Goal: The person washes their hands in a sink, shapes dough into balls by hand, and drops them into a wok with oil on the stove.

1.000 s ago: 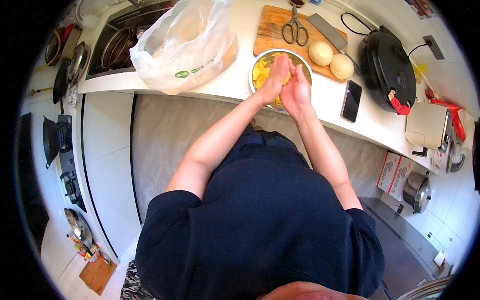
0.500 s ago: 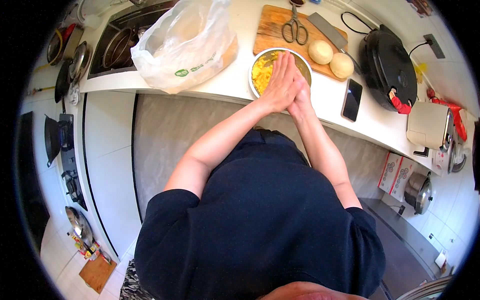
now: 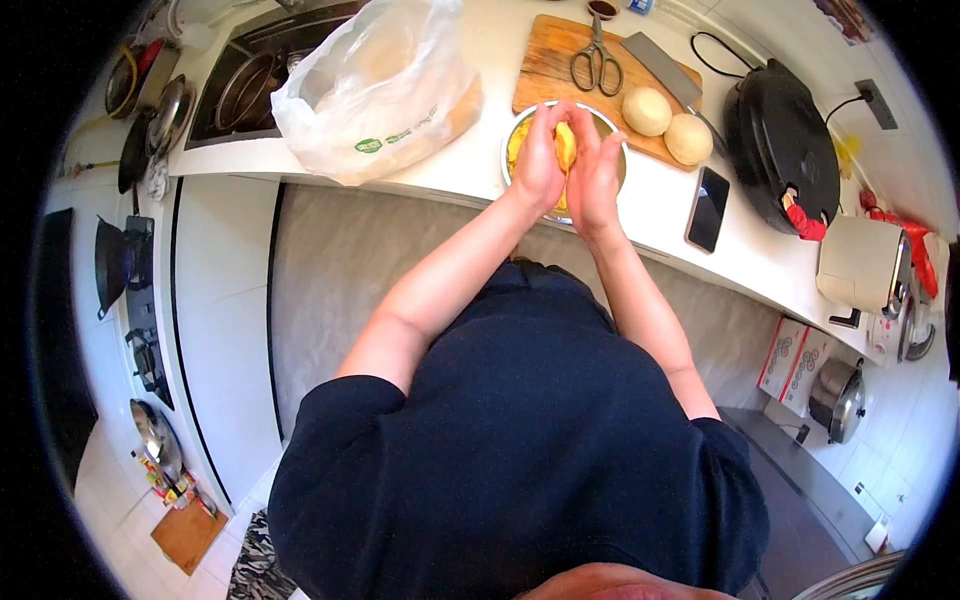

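Observation:
A lump of yellow mash [image 3: 566,148] shows in the gap between my cupped hands, over a white-rimmed bowl [image 3: 622,178]. My left hand [image 3: 540,168] curves round the lump's left side, fingers held together. My right hand [image 3: 596,188] closes on it from the other side, its thumb lifted away. More yellow mash lies in the bowl, partly hidden by my hands. Just beyond, two pale round dough balls [image 3: 647,111] rest on a wooden cutting board [image 3: 545,62], with grey-handled scissors [image 3: 597,68] and a cleaver [image 3: 655,65].
A white plastic bag [image 3: 380,110] stands on the counter at left, beside the stove [image 3: 240,85]. To the right are a phone [image 3: 708,208], a black round electric pan [image 3: 785,145] and a cream toaster [image 3: 860,265]. The counter's front edge runs below the bowl.
My palms, pressed together before, have parted at the top into a cup, bringing the yellow lump into view. The whole scene has shifted slightly with my head.

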{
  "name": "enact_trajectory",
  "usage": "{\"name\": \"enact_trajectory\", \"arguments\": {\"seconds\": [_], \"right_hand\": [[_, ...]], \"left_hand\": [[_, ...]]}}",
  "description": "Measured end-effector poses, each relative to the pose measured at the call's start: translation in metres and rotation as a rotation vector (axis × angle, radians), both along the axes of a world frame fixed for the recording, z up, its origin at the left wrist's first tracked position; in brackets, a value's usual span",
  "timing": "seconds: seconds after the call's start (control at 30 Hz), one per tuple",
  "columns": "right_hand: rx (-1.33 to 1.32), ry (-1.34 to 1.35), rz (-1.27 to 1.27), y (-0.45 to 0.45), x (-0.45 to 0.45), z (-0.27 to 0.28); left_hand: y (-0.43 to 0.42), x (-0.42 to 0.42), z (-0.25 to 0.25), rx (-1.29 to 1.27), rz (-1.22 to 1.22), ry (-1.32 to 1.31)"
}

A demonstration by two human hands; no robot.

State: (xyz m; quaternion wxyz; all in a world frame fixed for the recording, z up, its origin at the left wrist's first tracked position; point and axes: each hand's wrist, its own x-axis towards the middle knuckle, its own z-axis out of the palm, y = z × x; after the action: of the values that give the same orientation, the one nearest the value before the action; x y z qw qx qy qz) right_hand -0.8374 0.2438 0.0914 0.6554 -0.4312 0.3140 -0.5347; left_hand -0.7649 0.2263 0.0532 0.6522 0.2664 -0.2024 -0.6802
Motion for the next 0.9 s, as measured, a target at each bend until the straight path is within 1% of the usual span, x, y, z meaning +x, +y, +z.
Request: {"name": "enact_trajectory", "arguments": {"seconds": [0.03,0.13,0.17,0.27,0.33,0.4,0.43,0.53,0.57,0.67,0.77,0.87,0.9], "right_hand": [[0.041,-0.05,-0.019,-0.003,-0.002,-0.003],[0.077,-0.061,-0.015,-0.004,-0.001,-0.018],[0.075,-0.056,-0.005,-0.003,0.001,-0.022],[0.072,-0.11,0.029,0.0,0.001,-0.02],[0.108,-0.236,0.069,-0.001,-0.005,-0.015],[0.186,-0.404,0.099,-0.005,-0.013,-0.01],[0.263,-0.457,0.093,-0.005,-0.018,-0.003],[0.397,-0.602,0.199,0.003,-0.023,0.021],[0.398,-0.569,0.206,0.005,-0.023,0.019],[0.323,-0.584,0.251,0.01,-0.023,0.017],[0.369,-0.626,0.253,0.017,-0.026,0.02],[0.455,-0.648,0.245,0.02,-0.029,0.016],[0.411,-0.647,0.231,0.021,-0.029,0.015]], "left_hand": [[0.001,0.002,0.01,0.041,-0.015,0.147],[0.007,-0.004,0.014,0.079,-0.037,0.078],[0.018,-0.01,0.039,0.103,-0.017,-0.124],[0.019,-0.012,0.034,0.08,0.0,-0.285],[0.011,-0.002,0.026,-0.002,-0.132,-0.146],[0.009,0.002,0.023,-0.005,-0.069,-0.026],[0.011,0.004,0.023,-0.079,-0.051,-0.366],[0.018,0.009,0.025,-0.276,0.004,-1.399],[0.021,0.01,0.021,-0.467,0.096,-1.554],[0.023,0.017,0.021,-0.546,-0.009,-1.541],[0.03,0.012,0.024,-0.536,0.045,-1.592],[0.044,0.008,0.036,-0.506,0.151,-1.65],[0.047,0.007,0.037,-0.461,0.17,-1.531]]}}
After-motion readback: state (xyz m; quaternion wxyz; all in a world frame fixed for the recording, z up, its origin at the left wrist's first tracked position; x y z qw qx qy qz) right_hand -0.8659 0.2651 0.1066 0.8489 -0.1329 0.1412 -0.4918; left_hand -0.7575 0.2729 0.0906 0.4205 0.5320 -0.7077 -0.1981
